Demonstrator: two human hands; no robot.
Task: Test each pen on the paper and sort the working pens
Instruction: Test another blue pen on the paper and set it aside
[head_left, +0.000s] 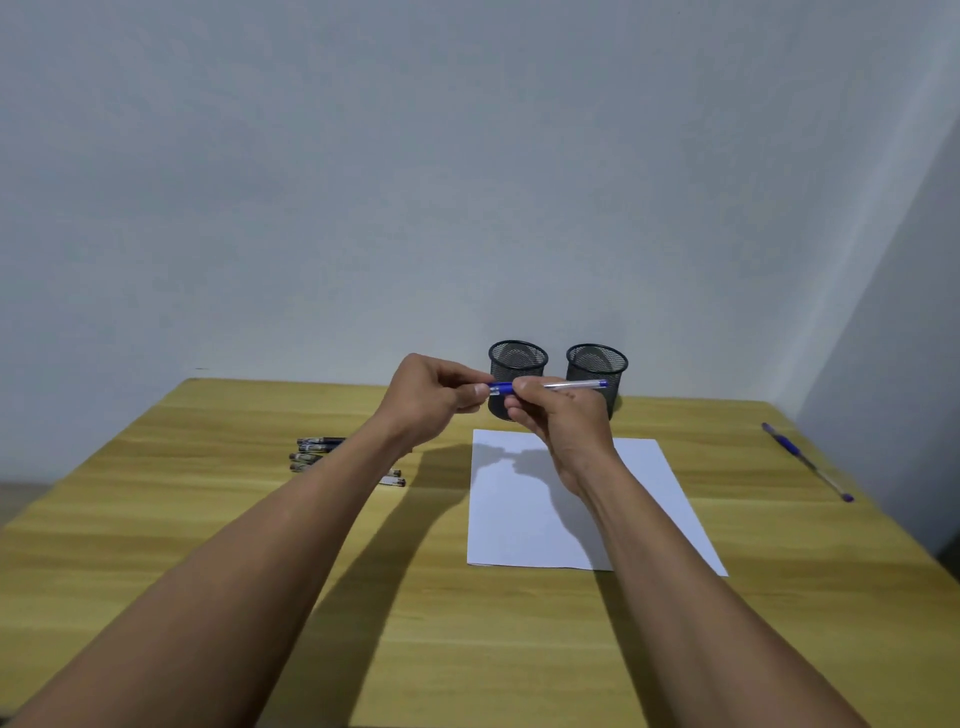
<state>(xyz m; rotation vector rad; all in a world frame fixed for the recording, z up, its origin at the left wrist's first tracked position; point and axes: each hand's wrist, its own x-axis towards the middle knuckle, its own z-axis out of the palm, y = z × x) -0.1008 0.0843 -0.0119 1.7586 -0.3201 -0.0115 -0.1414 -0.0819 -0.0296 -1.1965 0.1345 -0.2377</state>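
I hold a clear pen with blue ends (574, 385) level in the air above the far edge of the white paper (524, 519). My right hand (558, 415) grips its barrel. My left hand (439, 392) pinches the blue cap end at the pen's left. Two black mesh cups stand behind my hands: the left cup (518, 364) and the right cup (597, 369). Both look empty from here. A pile of several pens (317, 452) lies on the table to the left, partly hidden by my left forearm.
Another blue pen (805, 460) lies alone near the right edge of the wooden table (208, 519). A plain wall rises right behind the table's far edge, and a second wall closes in at the right.
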